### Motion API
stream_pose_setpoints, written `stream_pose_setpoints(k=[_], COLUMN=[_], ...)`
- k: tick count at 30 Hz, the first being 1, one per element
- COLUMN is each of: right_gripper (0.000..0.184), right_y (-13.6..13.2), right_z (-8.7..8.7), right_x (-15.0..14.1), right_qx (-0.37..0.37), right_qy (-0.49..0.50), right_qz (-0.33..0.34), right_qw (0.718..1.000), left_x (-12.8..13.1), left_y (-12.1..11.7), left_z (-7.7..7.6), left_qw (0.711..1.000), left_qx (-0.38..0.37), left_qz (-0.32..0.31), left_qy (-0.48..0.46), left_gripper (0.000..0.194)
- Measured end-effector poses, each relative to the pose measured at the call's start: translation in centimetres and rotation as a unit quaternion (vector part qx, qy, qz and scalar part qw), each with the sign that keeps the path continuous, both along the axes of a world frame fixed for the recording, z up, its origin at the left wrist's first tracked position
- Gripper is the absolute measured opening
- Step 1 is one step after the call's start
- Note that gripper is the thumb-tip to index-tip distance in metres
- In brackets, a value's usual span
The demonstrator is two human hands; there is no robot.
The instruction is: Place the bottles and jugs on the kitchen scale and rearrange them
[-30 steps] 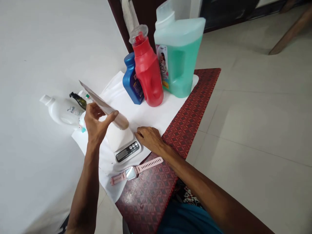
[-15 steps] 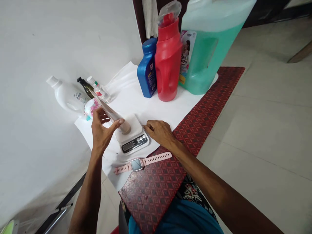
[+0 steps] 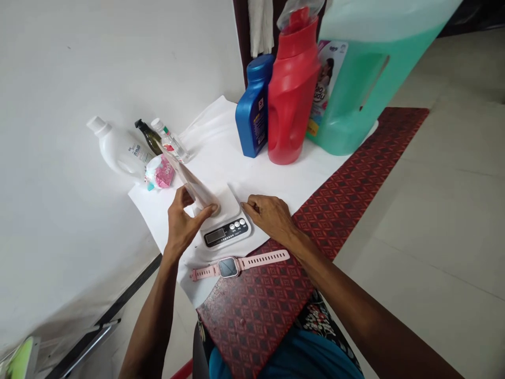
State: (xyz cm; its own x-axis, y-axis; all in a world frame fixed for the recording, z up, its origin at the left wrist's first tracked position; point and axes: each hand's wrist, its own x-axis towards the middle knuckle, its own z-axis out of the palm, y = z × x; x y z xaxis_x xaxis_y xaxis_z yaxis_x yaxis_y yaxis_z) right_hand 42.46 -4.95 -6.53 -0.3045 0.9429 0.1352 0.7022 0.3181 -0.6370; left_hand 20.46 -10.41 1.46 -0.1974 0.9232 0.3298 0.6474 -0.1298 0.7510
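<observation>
My left hand (image 3: 186, 217) is closed around a long, pale, see-through tapering container (image 3: 193, 185), whose exact kind I cannot make out. It leans with its wider lower end on a white digital kitchen scale (image 3: 228, 204); its narrow end points up and left. My thumb presses near that lower end. Right beside the scale, my right hand (image 3: 268, 215) rests on the white sheet with its fingers curled in, close to the scale's right edge. In front of the scale lies a pink-strapped smartwatch (image 3: 229, 267).
At the back stand a blue bottle (image 3: 254, 113), a red jug (image 3: 292, 95) and a big green-liquid container (image 3: 347, 100). By the wall are a white bottle (image 3: 120, 150), a dark pump bottle (image 3: 149, 136), a clear bottle (image 3: 171, 141) and a pink-and-white packet (image 3: 161, 172).
The view has shifted, so the whole scene sits further right. My left hand has come slightly closer to the scale with the container. My right hand keeps its place by the scale.
</observation>
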Motion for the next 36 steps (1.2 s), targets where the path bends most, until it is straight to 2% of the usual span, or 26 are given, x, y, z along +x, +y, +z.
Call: stream_pose_setpoints(k=[3,6,11,13,15,19,25,32,34,36], right_gripper=[0.036,0.036,0.037,0.038,0.038,0.038,0.04,0.04,0.038,0.036], right_y=[0.1,0.2,0.3,0.4,0.4,0.5,0.6,0.5,0.3,0.3], right_z=[-0.3,-0.5,-0.9,-1.1,-1.3,-1.5,-1.5,-1.2,-1.0,-0.6], right_x=[0.0,0.1,0.1,0.1,0.0,0.1,0.1,-0.1,-0.1,-0.2], right_qx=[0.009,0.014,0.02,0.021,0.024,0.024,0.007,0.01,0.006,0.003], right_qy=[0.004,0.01,0.02,0.025,0.032,0.047,0.055,0.028,0.016,0.003], right_qz=[0.002,0.009,0.01,0.009,0.008,0.008,0.006,-0.003,-0.004,-0.006], right_qw=[1.0,1.0,1.0,0.999,0.999,0.999,0.998,1.0,1.0,1.0], left_x=[-0.2,-2.3,-9.5,-12.5,-14.9,-17.9,-20.1,-21.7,-21.3,-20.3], left_y=[0.1,-0.4,-1.1,-0.6,0.5,3.8,7.7,8.2,7.8,7.2], left_z=[-0.5,-0.2,0.5,0.4,0.0,-0.9,-1.3,-1.9,-2.0,-1.8], left_qw=[0.998,0.99,0.956,0.934,0.918,0.919,0.925,0.934,0.941,0.933], left_qx=[0.024,0.057,0.087,0.074,0.055,0.033,0.002,0.008,0.007,0.021], left_qz=[0.051,0.116,0.28,0.351,0.394,0.393,0.378,0.354,0.339,0.359], left_qy=[-0.037,-0.052,-0.026,0.001,0.013,0.007,0.042,0.035,-0.002,-0.019], left_gripper=[0.059,0.058,0.061,0.058,0.053,0.051,0.052,0.067,0.08,0.096])
